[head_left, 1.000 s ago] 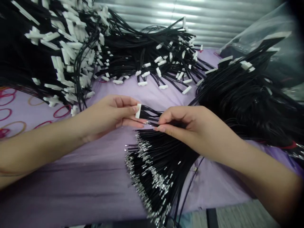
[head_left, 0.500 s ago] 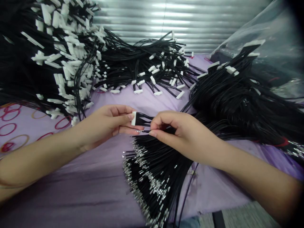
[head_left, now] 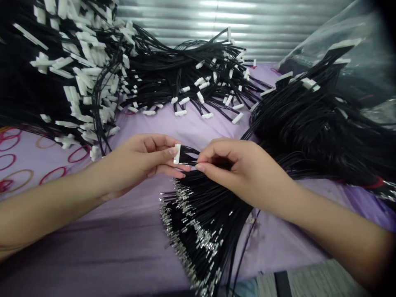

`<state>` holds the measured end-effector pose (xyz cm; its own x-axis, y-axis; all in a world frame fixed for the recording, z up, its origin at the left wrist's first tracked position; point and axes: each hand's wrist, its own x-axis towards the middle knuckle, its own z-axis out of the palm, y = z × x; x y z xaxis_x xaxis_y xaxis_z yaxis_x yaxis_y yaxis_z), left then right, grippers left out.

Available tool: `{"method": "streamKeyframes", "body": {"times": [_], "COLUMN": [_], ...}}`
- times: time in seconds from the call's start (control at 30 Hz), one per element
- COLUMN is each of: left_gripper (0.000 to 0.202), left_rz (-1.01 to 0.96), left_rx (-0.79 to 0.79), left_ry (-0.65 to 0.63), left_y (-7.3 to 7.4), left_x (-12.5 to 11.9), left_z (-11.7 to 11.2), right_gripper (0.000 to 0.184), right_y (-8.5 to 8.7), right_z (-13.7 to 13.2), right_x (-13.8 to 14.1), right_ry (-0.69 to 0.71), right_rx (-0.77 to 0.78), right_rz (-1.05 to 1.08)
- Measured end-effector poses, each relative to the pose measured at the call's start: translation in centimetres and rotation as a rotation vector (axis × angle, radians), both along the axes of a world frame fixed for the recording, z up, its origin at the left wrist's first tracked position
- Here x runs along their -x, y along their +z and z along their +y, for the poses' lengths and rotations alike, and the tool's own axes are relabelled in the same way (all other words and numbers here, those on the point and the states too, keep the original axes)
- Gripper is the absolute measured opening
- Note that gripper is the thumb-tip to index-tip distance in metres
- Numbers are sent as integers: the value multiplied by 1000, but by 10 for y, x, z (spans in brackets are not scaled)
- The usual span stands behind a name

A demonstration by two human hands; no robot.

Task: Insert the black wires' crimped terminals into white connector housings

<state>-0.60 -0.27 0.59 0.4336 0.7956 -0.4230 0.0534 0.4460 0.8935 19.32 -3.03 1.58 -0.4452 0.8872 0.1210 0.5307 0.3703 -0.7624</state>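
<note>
Half a second on, the thin black wire (head_left: 192, 166) in my right hand (head_left: 236, 161) has come up to the lower end of the white connector (head_left: 177, 154); its tip lay below it before. Forearms angle in from both sides. Right thumb and forefinger pinch the wire; can't tell if it's in. My left hand (head_left: 147, 161) clamps the connector between thumb and forefinger, lower fingers spread beneath; wires run from it toward my right.

Nearest, a black wire fan (head_left: 213, 210), crimped silvery tips, on wrinkled purple sheeting (head_left: 123, 235). Right: glossy wire bundle (head_left: 309, 132). Left: heap of blocky white connectors (head_left: 83, 80). Beyond: another connector-ended bundle (head_left: 176, 78), then ribbed shiny metal (head_left: 262, 24).
</note>
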Motion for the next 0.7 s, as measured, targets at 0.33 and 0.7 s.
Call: {"method": "streamKeyframes", "body": {"times": [0.33,0.7], "left_gripper": [9,9], "left_rz": [20,1], "left_rx": [-10,5], "left_ry": [-8,4], "left_y": [2,-1], "left_x": [-5,-6], "left_z": [-6,-7], "right_gripper": [8,14], "right_y": [-8,-9], "right_z": [0,-1], "right_x": [0,1], "right_ry": [-60,7], "right_rx": [-272,-416], "right_rz": [-170,-312]}}
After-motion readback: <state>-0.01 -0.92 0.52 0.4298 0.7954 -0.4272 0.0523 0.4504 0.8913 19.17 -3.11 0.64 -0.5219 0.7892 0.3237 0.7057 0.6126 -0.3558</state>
